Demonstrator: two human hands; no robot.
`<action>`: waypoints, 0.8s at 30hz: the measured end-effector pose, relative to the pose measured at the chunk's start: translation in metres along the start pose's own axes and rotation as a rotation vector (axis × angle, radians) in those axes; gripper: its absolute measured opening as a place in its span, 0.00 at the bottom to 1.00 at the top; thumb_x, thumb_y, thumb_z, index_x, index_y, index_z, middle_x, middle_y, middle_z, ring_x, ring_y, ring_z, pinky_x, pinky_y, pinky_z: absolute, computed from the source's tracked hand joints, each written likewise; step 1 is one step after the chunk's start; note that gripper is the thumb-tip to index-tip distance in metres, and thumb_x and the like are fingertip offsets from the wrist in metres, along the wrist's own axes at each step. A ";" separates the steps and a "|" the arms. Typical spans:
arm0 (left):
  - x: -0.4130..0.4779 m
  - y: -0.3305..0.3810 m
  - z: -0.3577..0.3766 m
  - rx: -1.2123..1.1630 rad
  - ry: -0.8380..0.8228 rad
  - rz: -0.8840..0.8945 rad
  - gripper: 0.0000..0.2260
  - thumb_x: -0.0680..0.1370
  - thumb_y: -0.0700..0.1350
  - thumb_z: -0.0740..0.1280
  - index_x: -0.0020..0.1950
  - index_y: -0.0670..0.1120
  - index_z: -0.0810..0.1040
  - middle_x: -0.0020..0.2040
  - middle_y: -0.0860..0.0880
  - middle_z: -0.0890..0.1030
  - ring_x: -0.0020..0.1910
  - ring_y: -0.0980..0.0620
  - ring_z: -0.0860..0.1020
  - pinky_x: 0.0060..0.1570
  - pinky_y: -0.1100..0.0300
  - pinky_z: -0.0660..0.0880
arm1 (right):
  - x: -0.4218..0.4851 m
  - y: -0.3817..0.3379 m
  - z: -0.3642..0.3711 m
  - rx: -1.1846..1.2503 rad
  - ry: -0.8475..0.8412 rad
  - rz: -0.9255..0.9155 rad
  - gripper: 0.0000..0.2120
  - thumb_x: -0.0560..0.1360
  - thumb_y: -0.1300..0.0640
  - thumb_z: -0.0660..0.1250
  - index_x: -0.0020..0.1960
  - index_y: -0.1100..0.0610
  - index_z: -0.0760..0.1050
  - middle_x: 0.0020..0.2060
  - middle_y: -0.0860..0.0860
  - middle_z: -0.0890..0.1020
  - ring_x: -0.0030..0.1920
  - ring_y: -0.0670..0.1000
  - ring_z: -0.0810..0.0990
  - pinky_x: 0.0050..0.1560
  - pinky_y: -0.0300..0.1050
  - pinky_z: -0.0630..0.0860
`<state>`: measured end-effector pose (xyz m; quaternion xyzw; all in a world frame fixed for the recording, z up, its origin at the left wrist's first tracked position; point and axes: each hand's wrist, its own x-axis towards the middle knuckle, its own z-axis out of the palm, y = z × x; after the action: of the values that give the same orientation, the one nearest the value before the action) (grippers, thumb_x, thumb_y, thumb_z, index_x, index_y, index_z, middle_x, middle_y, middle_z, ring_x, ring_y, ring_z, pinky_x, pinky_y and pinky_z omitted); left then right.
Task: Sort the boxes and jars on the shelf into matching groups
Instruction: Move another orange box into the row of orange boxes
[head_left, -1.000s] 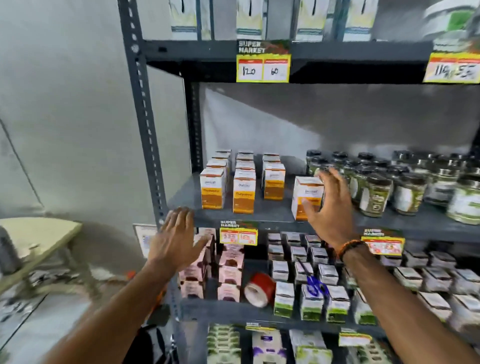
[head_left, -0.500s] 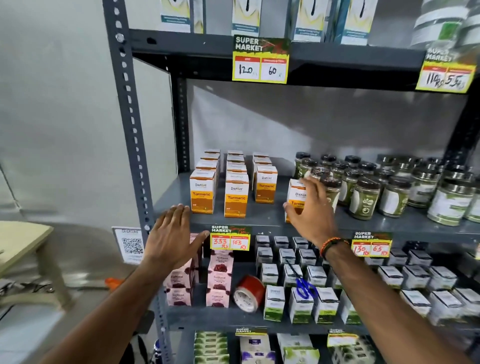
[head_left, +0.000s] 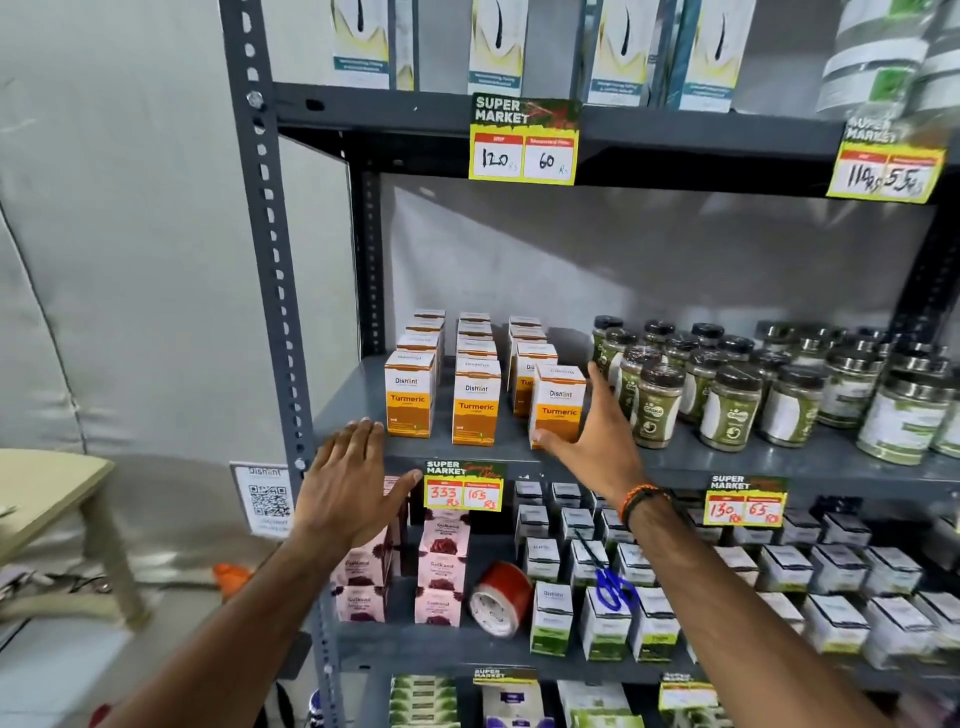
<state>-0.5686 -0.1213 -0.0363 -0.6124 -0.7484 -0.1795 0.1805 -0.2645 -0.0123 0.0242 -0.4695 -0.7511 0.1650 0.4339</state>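
The right hand (head_left: 597, 436), grip half open, is cupping a turmeric box (head_left: 558, 405) near the shelf (head_left: 727, 460) front edge; a careless nudge risks toppling the neighbouring jars (head_left: 657, 408). The left hand (head_left: 348, 483) is hovering open, holding nothing.

The orange-and-white boxes (head_left: 409, 395) sitting between the left hand (head_left: 349, 483) and right hand (head_left: 597, 439) all say "Dishant" and "Turmeric", and the box (head_left: 558, 405) the right hand is touching reads the same. High above both hands a yellow price tag (head_left: 523, 140) says "SUPER MARKET" with 120 and 60 handwritten on it; another tag (head_left: 464, 486) just right of the left hand reads 333 and 165, and a third (head_left: 744, 501) past the right wrist shows 130 and 65. Left of the left hand there's a QR-code sign (head_left: 266, 499) headed "Dishant", the pink boxes (head_left: 441, 566) below say "Gulkand", and the far top-right tag (head_left: 885, 166) is too blurry to trust.
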 end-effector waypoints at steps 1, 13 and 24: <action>0.000 0.000 0.000 0.000 -0.002 -0.001 0.45 0.78 0.75 0.43 0.82 0.42 0.58 0.82 0.40 0.63 0.81 0.42 0.59 0.80 0.43 0.56 | -0.002 0.004 -0.002 0.011 -0.031 0.037 0.54 0.69 0.48 0.81 0.84 0.54 0.51 0.75 0.52 0.72 0.74 0.53 0.71 0.73 0.49 0.67; -0.001 0.000 0.003 -0.002 -0.001 -0.007 0.46 0.78 0.75 0.44 0.82 0.41 0.58 0.82 0.40 0.62 0.82 0.42 0.58 0.80 0.44 0.52 | 0.003 -0.003 0.010 -0.138 -0.112 0.010 0.22 0.74 0.50 0.78 0.64 0.55 0.76 0.54 0.50 0.86 0.54 0.50 0.84 0.53 0.40 0.77; -0.001 0.000 0.005 -0.009 -0.012 -0.019 0.46 0.77 0.76 0.42 0.83 0.42 0.57 0.83 0.41 0.61 0.82 0.43 0.57 0.80 0.45 0.50 | 0.002 -0.008 0.005 -0.203 -0.154 0.017 0.20 0.76 0.48 0.76 0.61 0.56 0.77 0.52 0.49 0.86 0.47 0.47 0.82 0.55 0.43 0.79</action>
<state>-0.5685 -0.1196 -0.0409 -0.6071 -0.7544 -0.1810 0.1717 -0.2732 -0.0139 0.0272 -0.5033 -0.7910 0.1276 0.3236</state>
